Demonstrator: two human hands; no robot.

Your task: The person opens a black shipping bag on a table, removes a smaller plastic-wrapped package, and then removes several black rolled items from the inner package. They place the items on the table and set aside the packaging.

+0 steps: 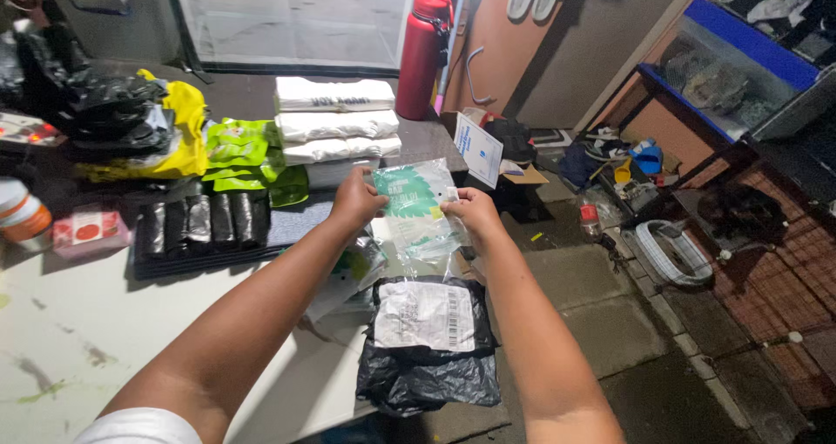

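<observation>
Both arms reach fwd from the bottom of the frame, forearms bare, converging over the table edge. Left hand (355,202) has its back to the camera, fingers curled and pinched on the top left edge of a clear plastic bag with a green-and-white printed insert (414,205). Right hand (470,209) mirrors it, fingers closed on the bag's top right edge, thumb side turned inward. The bag hangs between the 2 hands, held up above the table's near corner, w/ its lower part drooping toward a black plastic mailer bag with a white barcode label (428,344), 1 of these, lying at the table edge.

On the white paint-stained table (104,322): 3 folded white cloth bundles (336,122) stacked one behind another; a row of rolled black plastic bags (207,222), approx 6, hard to count in the dim light; 1 pile of bright green pouches (239,152); 1 yellow bag under crumpled black plastic (178,135); 1 small pink box (90,231). 1 tall red metal bottle (424,48) stands at the far table edge
</observation>
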